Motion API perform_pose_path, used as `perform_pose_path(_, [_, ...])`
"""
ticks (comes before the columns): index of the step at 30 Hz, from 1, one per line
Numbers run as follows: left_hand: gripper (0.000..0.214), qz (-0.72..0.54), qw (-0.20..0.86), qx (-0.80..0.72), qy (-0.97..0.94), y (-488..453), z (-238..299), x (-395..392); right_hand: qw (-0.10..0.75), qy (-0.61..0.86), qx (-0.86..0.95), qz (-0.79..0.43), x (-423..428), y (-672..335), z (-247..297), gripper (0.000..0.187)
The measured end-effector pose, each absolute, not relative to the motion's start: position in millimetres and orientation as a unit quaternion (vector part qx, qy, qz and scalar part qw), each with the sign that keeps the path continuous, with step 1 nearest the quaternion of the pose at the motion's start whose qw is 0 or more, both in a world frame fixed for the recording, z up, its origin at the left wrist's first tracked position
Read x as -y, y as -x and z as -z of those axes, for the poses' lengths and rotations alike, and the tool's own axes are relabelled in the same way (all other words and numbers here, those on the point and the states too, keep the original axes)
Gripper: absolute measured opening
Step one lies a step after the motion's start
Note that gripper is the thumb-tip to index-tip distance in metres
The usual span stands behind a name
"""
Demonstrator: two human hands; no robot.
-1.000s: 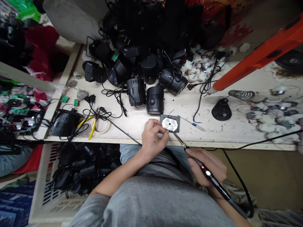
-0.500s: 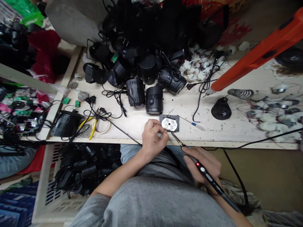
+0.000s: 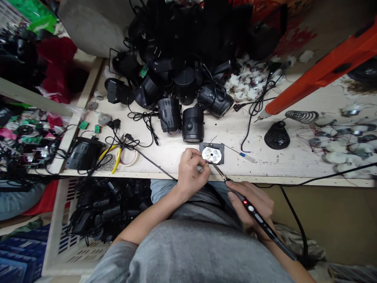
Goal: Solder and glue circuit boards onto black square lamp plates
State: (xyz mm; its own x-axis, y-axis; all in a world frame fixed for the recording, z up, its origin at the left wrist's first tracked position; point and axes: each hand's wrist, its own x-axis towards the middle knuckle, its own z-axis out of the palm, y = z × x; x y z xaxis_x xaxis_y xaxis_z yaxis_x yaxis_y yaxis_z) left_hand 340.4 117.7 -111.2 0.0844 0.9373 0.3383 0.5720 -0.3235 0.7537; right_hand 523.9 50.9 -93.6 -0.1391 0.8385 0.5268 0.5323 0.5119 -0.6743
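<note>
Right hand (image 3: 257,197), gripping the soldering iron (image 3: 250,208), has brought its tip to the LED board (image 3: 212,153); left hand (image 3: 191,173) stays pinched.

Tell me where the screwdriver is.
Head view, centre: the screwdriver lies on the bench just right of the LED board, beyond the right hand holding the soldering iron.

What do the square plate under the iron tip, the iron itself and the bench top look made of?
Square plate: dark matt base, likely plastic or coated metal, carrying a shiny silver, metal-looking piece with round lenses. Soldering iron in the right hand: black plastic-looking handle, bare metal tip. Bench top: pale painted or whitewashed wood, going by its scuffed grain.
</note>
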Motion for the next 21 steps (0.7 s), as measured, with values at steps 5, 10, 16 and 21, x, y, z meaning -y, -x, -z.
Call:
perform_pose_path(5, [0.012, -0.400, 0.220, -0.539, -0.708, -339.6, 111.0, -117.8, 0.457, 0.466, 0.739, -0.165, -50.3, -524.2, 92.8, 0.030])
perform_pose_path(10, [0.012, -0.395, 0.217, -0.541, -0.710, -339.7, 111.0, -117.5, 0.454, 0.470, 0.740, -0.160, -51.4, -523.5, 92.2, 0.028])
perform_pose_path(16, [0.012, -0.400, 0.226, -0.540, -0.706, -340.1, 110.9, -117.5, 0.453, 0.448, 0.760, -0.130, -52.7, -522.7, 91.6, 0.024])
perform_pose_path(21, [0.012, -0.407, 0.222, -0.531, -0.710, -339.9, 111.3, -117.8, 0.455, 0.465, 0.745, -0.143, -47.7, -525.3, 86.4, 0.027])
